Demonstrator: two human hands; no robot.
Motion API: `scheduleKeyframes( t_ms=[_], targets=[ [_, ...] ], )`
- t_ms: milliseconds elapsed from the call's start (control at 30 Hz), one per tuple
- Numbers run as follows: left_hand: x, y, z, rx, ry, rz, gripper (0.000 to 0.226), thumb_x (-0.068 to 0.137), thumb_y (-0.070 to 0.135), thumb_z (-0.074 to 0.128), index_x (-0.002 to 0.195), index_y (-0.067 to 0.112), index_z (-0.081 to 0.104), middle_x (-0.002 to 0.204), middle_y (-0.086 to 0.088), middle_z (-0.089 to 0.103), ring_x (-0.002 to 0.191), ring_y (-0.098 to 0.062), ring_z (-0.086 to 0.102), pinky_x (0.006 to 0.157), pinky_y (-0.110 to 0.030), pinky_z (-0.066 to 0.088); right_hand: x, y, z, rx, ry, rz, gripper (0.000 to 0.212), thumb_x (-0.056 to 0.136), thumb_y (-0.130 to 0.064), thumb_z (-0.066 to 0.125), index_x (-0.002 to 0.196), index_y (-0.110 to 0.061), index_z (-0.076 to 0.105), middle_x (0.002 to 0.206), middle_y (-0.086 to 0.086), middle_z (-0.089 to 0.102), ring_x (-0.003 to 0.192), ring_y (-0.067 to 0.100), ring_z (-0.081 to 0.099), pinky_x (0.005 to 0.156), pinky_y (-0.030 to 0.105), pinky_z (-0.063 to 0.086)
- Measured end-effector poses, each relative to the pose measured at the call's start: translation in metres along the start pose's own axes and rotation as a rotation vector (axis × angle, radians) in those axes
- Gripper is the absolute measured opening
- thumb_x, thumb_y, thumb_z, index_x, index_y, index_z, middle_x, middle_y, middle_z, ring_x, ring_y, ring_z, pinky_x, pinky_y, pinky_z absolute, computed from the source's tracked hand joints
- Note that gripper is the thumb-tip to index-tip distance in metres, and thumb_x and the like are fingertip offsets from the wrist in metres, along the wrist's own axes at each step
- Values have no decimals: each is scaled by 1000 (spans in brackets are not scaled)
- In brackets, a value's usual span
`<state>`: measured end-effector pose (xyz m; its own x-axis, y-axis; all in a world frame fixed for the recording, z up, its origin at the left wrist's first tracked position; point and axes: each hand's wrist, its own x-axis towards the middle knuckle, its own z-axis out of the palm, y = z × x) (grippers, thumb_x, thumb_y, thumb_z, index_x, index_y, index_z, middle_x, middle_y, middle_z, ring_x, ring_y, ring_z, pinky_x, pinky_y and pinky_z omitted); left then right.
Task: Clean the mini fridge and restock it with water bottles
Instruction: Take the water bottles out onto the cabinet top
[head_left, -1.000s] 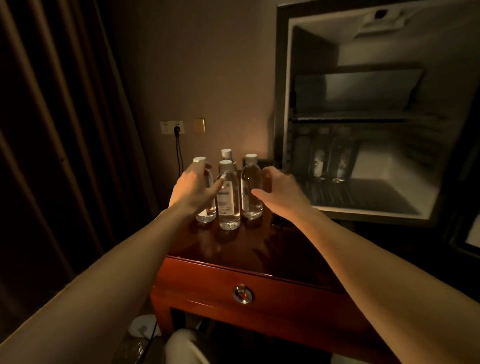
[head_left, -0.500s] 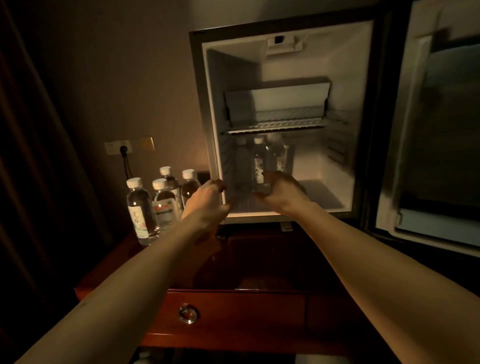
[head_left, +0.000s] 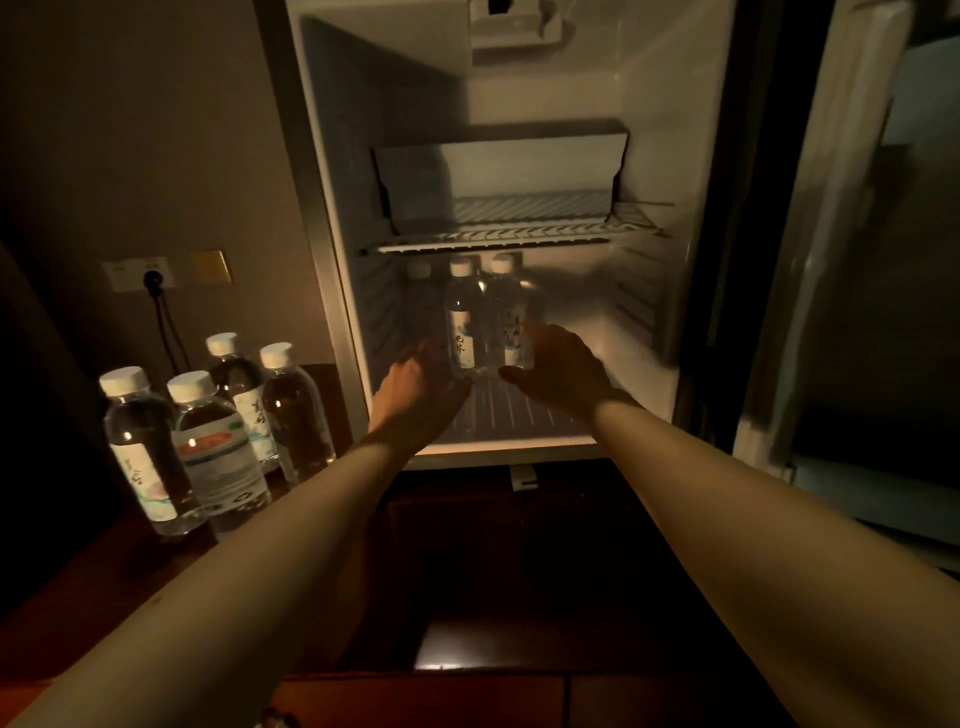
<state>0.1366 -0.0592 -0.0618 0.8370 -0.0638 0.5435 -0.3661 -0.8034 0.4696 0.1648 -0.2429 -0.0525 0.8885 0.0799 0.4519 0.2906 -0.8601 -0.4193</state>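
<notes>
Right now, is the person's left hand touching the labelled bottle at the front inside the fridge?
Cannot tell. In the head view the left hand reaches the base of the front bottle, but the dim light hides whether its fingers press on it or stop short.

The top of the mini fridge (head_left: 332, 291) is cut off by the upper edge, and its door (head_left: 852, 260) by the right edge. The bottles behind the two front bottles (head_left: 485, 317) are dim and blurred; their number cannot be told. The fingertips of both hands (head_left: 421, 384) are hidden behind those bottles.
</notes>
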Motion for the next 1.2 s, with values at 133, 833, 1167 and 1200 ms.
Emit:
scheduleKeyframes(
  t_ms=[133,833,1167,1200],
  targets=[
    [26,-3,20,11,-15,-47,58,87,37,70,136,18,44,121,-6,58,90,-15,52,72,-31,42,31,13,10,-8,0,5,65,81,-48,72,135,-26,45,126,5,61,113,26,59,88,45,54],
    [133,-4,65,-28,164,-125,76,86,33,71,148,23,29,134,-9,56,113,-30,60,86,-42,48,109,35,42,415,187,-60,62,84,-34,77,134,-11,48,126,8,61,115,22,58,93,34,49],
    [113,1,57,23,151,-80,62,79,39,77,131,27,45,131,-8,53,110,-33,59,84,-41,48,92,41,25,386,199,-1,72,68,-33,89,126,-11,53,117,4,67,104,13,59,77,16,38],
    [110,2,56,-29,130,-78,60,79,37,78,129,28,45,126,-8,58,109,-33,60,85,-42,49,87,40,22,376,203,-1,72,68,-33,88,127,-11,52,118,5,67,104,14,60,76,13,36]
  ],
)
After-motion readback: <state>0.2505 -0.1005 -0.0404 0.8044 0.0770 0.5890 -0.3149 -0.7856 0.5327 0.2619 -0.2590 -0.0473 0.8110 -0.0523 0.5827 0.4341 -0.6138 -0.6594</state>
